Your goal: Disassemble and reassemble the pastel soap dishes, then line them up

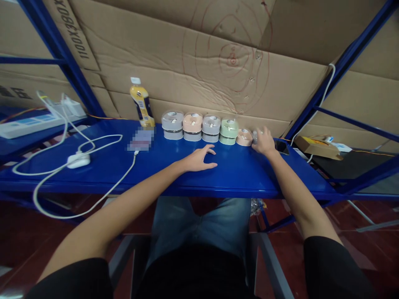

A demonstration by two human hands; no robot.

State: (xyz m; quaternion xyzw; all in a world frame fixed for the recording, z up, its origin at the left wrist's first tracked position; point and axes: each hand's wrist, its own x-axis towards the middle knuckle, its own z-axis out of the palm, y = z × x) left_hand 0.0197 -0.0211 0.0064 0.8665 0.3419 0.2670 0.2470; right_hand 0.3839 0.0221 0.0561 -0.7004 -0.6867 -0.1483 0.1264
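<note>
So the greyish tub [254, 136] at the right end of the row [210, 126] along the worktop's [237, 174] back edge is half-covered by the nearer right hand [264, 141], grip can't be told, with the left hand [200, 160] held open, empty.

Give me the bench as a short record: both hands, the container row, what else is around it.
Left hand: fingers spread, holding nothing, in front of the row
Right hand: at the row's right end, by a partly hidden greyish item; grip unclear
Two-high stacks, left to right: first grey stack, pink stack, second grey stack, green stack
Single: pink container, right of green
Left of row: yellow bottle, white adapter
Surface: blue table
</note>
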